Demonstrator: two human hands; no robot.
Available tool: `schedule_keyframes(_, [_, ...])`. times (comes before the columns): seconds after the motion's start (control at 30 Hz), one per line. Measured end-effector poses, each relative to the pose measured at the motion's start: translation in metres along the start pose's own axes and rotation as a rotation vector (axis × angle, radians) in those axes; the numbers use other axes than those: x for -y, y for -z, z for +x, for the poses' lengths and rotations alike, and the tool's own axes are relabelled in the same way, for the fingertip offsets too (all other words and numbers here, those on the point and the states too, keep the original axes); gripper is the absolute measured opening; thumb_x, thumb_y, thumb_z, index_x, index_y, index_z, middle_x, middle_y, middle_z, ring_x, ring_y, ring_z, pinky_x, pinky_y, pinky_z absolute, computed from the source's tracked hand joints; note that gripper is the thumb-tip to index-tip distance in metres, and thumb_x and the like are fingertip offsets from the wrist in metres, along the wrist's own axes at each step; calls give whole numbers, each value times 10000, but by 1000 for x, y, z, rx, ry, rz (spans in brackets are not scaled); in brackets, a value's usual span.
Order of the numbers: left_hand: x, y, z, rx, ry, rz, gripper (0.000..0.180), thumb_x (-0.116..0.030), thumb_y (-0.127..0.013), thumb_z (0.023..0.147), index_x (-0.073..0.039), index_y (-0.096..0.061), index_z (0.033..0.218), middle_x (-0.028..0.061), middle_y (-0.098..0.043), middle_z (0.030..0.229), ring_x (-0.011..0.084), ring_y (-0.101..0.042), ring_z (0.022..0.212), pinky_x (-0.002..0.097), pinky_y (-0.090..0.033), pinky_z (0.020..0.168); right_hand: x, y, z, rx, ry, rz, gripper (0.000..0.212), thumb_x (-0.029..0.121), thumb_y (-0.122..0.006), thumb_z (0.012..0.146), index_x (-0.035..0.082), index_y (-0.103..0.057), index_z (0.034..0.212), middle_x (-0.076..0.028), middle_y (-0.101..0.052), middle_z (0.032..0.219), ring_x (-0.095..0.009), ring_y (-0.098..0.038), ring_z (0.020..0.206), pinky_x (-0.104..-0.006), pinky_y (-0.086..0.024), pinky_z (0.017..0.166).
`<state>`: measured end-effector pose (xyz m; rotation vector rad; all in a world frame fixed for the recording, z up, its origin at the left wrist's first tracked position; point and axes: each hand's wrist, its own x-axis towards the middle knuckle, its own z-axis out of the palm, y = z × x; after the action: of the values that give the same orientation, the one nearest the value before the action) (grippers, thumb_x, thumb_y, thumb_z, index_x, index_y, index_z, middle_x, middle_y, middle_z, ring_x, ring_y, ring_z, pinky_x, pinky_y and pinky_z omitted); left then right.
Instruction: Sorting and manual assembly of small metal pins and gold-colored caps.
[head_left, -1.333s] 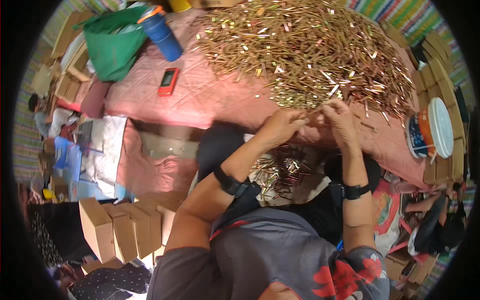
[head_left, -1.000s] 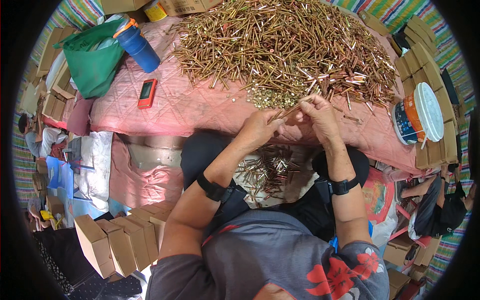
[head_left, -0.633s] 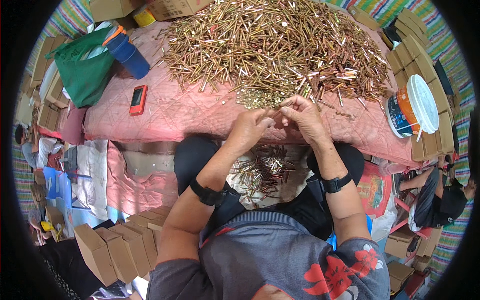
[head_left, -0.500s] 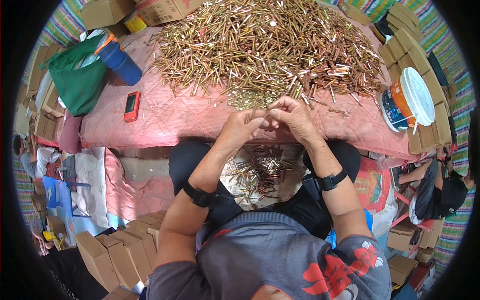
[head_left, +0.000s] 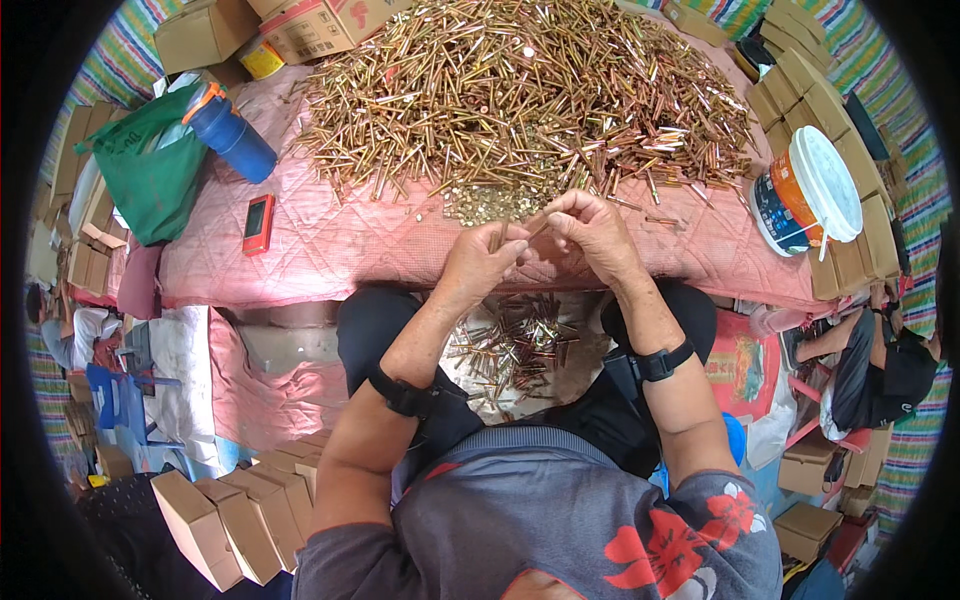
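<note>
My right hand [head_left: 600,238] pinches a thin brass-coloured metal rod [head_left: 541,224] between thumb and fingertips, tilted toward the left hand. Close beside it, my left hand [head_left: 482,262] is closed, thumb against fingers, on something small that I cannot make out. The two hands are slightly apart, above the near edge of the pink quilted cover. Just beyond them lies a patch of small golden metal pieces [head_left: 490,205], too small to name. Behind that rises a large heap of brass-coloured metal rods [head_left: 520,100]. Below the hands, between my knees, is a smaller heap of similar rods [head_left: 515,340].
On the pink cover [head_left: 330,250] stand a red handheld device [head_left: 258,224], a blue bottle [head_left: 235,135] and a green bag [head_left: 150,170] at left. A white-lidded bucket [head_left: 815,190] stands at right. Cardboard boxes [head_left: 240,515] line the lower left. Another person [head_left: 890,370] sits far right.
My hands have drawn slightly apart, and the rod in the right hand shows more plainly. The whole view has shifted slightly.
</note>
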<state>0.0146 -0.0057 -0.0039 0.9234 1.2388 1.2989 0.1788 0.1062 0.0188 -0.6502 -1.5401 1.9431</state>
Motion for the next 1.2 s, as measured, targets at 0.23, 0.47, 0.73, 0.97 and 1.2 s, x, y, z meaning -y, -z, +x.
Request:
schedule_keyframes(0.23, [-1,-3,1,-20,-37,-66,225,-121,-591,920,-7,-602,1114,25,-643,826,12,-465,588,157,-359,505,8,-15,-3,-2,54,-77,87,103,-622,898,17,-613,911,22,-601,767,-40,-524,617,-187,-425,542])
schedule_keyframes(0.47, [-15,-4,6,-358,-112,-125,222,-120,-577,929,-15,-614,1121,-1,-615,804,17,-420,552,156,-323,462,-6,-23,1,-99,515,-845,113,101,-649,853,17,-573,865,-84,-621,764,-148,-565,608,-275,-454,564])
schedule_keyframes(0.73, [-1,3,6,-331,-122,-181,201,-117,-575,929,6,-620,1081,48,-653,877,23,-429,548,151,-323,458,5,-18,4,-155,244,-589,56,53,-634,848,8,-601,857,-74,-623,684,-127,-597,632,-270,-468,576])
schedule_keyframes(0.97, [4,-3,11,-280,-72,-107,204,-134,-576,927,-5,-630,1076,32,-662,854,20,-456,571,160,-358,491,-2,-5,9,73,273,-494,142,38,-593,883,-9,-605,1016,-24,-597,901,-83,-576,858,-225,-478,723])
schedule_keyframes(1.2, [-2,-5,9,-303,-88,-140,190,-132,-582,923,-10,-636,1058,3,-628,767,16,-435,542,166,-347,467,-2,-35,12,-36,169,-124,275,175,-543,952,32,-542,1187,43,-522,792,-35,-468,688,-184,-398,597])
